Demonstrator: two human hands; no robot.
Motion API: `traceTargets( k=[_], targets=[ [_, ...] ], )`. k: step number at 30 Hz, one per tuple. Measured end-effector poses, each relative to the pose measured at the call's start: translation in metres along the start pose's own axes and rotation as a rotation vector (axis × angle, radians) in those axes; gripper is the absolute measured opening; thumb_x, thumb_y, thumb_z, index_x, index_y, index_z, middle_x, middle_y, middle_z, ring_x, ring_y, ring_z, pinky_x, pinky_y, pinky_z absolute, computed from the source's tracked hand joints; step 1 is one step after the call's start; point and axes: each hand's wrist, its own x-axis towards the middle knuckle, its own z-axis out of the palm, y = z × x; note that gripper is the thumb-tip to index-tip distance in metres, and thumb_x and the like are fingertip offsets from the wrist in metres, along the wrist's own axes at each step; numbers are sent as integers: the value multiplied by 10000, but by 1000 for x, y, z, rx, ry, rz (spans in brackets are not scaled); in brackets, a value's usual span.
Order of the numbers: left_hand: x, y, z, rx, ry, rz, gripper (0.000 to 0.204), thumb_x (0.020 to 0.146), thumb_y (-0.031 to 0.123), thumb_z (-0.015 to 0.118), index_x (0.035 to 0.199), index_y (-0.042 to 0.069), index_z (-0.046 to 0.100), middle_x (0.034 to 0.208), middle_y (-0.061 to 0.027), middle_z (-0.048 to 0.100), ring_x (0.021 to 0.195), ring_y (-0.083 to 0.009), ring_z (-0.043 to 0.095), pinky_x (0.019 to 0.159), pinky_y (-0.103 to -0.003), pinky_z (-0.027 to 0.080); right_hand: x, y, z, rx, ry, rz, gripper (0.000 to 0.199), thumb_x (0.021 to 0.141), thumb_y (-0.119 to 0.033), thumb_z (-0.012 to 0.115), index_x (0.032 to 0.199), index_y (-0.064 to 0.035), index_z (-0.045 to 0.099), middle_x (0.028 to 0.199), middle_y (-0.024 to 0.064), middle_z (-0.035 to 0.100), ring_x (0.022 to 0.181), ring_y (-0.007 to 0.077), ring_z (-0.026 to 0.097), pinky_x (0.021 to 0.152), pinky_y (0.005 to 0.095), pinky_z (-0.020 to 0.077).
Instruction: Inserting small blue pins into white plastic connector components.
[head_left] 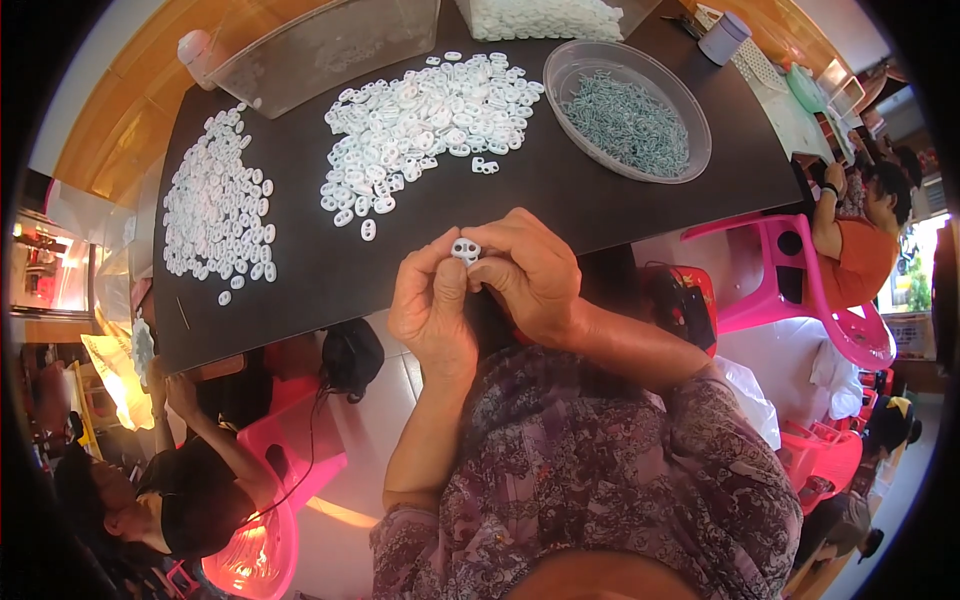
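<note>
Two bare hands meet just below the middle of the frame, both on one small white piece with dark openings. The left hand pinches it from the left between thumb and forefinger; the right hand has its thumb and forefinger closed on it from the other side, the remaining fingers curled in. It is held up at the near edge of the dark counter.

The step in hand looks like close fingertip work on a single piece, pressing or fitting something into it. Whether a part is already seated in it cannot be told, as the fingers cover much of it.

In the upper middle lies a broad heap of white two-holed pieces; a second, flatter spread covers the left of the counter. A clear round bowl at the upper right holds slender grey-green parts, probably what goes with the white ones.

The next move seems to call for keeping the left pinch steady while the right thumb pushes squarely, since so small a piece could easily twist or slip out.
</note>
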Motion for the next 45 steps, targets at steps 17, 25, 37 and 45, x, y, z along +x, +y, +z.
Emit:
traceTargets(
  k=[17, 25, 37, 45],
  targets=[
    [-5, -6, 4, 159, 61, 199, 194, 907, 110, 553, 1019, -48, 563, 808, -23, 481, 679, -76, 466, 602, -197, 403, 2, 0, 6, -79, 13, -165, 218, 740, 75, 600, 955, 62, 568, 780, 113, 601, 601, 205, 531, 513, 290, 434],
    [2, -13, 3, 247, 58, 244, 170, 929, 85, 497, 1018, -46, 558, 802, -30, 478, 661, -78, 458, 582, -205, 397, 4, 7, 10, -94, 41, -178, 210, 748, 67, 596, 956, 45, 569, 783, 115, 603, 612, 218, 534, 528, 299, 439],
    [-34, 5, -1, 848, -519, 266, 157, 762, -1, 609, 914, 37, 620, 848, -107, 620, 772, -250, 601, 666, -337, 488, 56, 13, -51, -214, 105, 18, 160, 708, 18, 667, 857, -27, 628, 709, 93, 563, 618, 226, 536, 564, 311, 431],
    [-73, -80, 21, 492, -1486, 264, 199, 683, 118, 648, 882, 110, 653, 895, 10, 617, 834, -205, 526, 725, -312, 453, 219, 80, -116, -667, 192, -158, 189, 784, -142, 611, 920, -15, 640, 829, 127, 637, 746, 203, 608, 667, 321, 470]
  ],
)
